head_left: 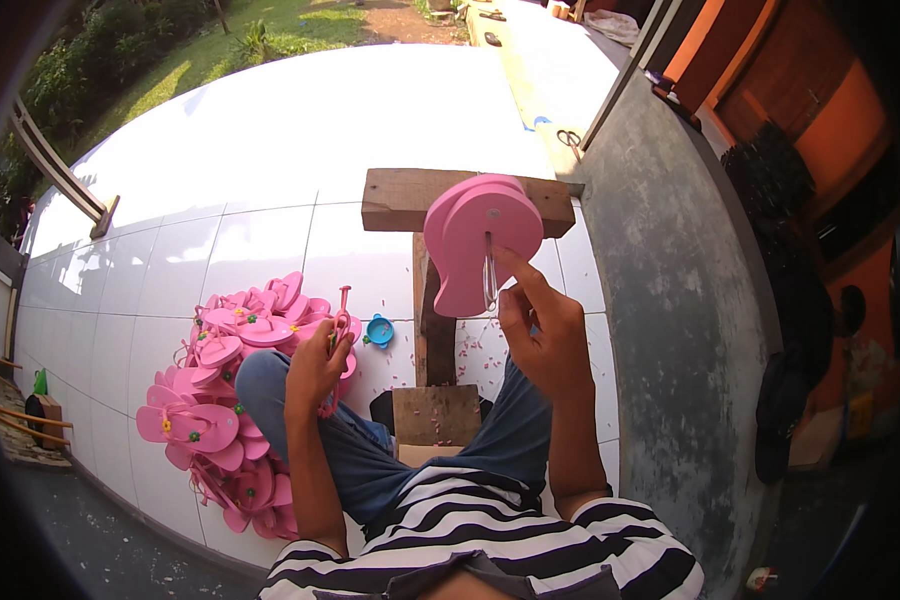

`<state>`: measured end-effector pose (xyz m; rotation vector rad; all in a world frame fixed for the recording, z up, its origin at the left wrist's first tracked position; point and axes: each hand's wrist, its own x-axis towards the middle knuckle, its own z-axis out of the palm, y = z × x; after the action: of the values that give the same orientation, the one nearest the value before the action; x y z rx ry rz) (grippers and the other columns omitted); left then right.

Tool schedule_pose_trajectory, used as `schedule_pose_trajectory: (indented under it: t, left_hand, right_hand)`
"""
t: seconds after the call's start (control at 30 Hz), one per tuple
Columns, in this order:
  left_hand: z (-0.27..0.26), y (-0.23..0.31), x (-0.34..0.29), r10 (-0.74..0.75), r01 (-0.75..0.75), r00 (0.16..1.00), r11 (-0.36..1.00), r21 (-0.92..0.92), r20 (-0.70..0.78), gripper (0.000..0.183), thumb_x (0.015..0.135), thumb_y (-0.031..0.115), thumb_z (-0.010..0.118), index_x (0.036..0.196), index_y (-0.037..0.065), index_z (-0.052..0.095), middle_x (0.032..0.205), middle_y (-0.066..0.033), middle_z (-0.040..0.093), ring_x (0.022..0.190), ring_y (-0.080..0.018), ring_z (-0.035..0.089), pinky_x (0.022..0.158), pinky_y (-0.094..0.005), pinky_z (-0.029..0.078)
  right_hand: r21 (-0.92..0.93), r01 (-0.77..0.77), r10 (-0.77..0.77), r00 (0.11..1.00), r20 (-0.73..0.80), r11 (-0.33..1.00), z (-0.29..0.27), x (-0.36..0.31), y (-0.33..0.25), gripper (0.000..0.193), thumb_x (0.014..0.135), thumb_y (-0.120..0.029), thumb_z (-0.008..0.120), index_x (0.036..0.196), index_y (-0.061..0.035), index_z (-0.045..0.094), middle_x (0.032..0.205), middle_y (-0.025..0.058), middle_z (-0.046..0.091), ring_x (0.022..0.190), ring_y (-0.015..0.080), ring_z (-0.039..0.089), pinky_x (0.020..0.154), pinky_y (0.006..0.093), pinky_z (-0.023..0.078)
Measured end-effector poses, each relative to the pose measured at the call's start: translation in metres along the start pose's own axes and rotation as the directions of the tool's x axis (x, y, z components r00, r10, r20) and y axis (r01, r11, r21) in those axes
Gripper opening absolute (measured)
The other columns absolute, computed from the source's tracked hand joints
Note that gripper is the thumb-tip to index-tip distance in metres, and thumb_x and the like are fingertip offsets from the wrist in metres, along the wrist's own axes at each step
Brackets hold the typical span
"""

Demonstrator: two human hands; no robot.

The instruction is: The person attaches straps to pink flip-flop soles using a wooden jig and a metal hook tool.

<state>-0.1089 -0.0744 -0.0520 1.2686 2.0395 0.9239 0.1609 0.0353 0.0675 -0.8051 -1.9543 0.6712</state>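
Observation:
Pink flip-flop soles, stacked together, stand up at the wooden crossbeam in front of me. A thin looped metal wire tool runs into a hole in the front sole. My right hand pinches at this tool, its index finger reaching up against the sole. Closed around pink flip-flop straps, my left hand is above my left knee. One strap end sticks up above its fingers. How many straps it holds is hidden.
A heap of pink flip-flops lies to my left. The wooden stand has a thick crossbeam and a lower board. A small blue cup and pink scraps are on the tiles. Scissors lie far right, near a grey ledge.

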Motion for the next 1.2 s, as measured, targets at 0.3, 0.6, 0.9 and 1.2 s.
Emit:
schedule_pose_trajectory:
  t: [0.3, 0.6, 0.9, 1.2]
  left_hand:
    - [0.004, -0.008, 0.006, 0.017, -0.018, 1.0, 0.999, 0.041, 0.02, 0.029, 0.095, 0.031, 0.061, 0.107, 0.005, 0.059, 0.064, -0.015, 0.065, 0.06, -0.0306, 0.067, 0.056, -0.0412, 0.047]
    - [0.007, -0.002, 0.007, 0.024, -0.025, 0.999, 0.999, 0.041, 0.038, 0.026, 0.095, 0.028, 0.06, 0.106, 0.005, 0.059, 0.063, -0.0147, 0.064, 0.06, -0.0303, 0.067, 0.055, -0.041, 0.046]
    - [0.012, -0.001, 0.011, 0.04, -0.042, 0.998, 0.998, 0.049, 0.043, 0.024, 0.094, 0.026, 0.061, 0.107, 0.006, 0.059, 0.062, -0.0128, 0.065, 0.057, -0.0282, 0.067, 0.055, -0.039, 0.048]
    - [0.018, -0.003, 0.016, 0.076, -0.08, 0.992, 0.996, 0.044, 0.101, 0.025, 0.095, 0.026, 0.06, 0.105, 0.004, 0.059, 0.06, -0.0126, 0.064, 0.053, -0.0252, 0.065, 0.052, -0.0369, 0.048]
  right_hand:
    - [0.064, -0.069, 0.066, 0.997, 0.045, 0.996, 0.004, -0.003, 0.004, 0.035, 0.085, 0.005, 0.056, 0.118, -0.0039, 0.067, 0.069, 0.0064, 0.066, 0.052, 0.0078, 0.056, 0.049, 0.0247, 0.044]
    - [0.842, -0.497, 0.366, 0.839, 0.403, 0.211, 0.017, -0.038, -0.007, 0.061, 0.095, -0.018, 0.05, 0.151, -0.0028, 0.03, 0.065, 0.0041, 0.056, 0.056, 0.0094, 0.046, 0.055, 0.0205, 0.036]
    - [0.339, -0.287, 0.292, 0.956, 0.037, 0.896, 0.003, -0.034, -0.021, 0.047, 0.093, -0.012, 0.056, 0.139, -0.0047, 0.048, 0.065, 0.0074, 0.062, 0.054, 0.0145, 0.057, 0.054, 0.0263, 0.045]
    - [-0.23, 0.099, -0.114, 0.992, -0.052, 0.968, 0.016, -0.017, -0.001, 0.052, 0.08, 0.003, 0.066, 0.129, -0.0105, 0.06, 0.074, 0.0115, 0.067, 0.061, 0.0229, 0.067, 0.056, 0.0333, 0.053]
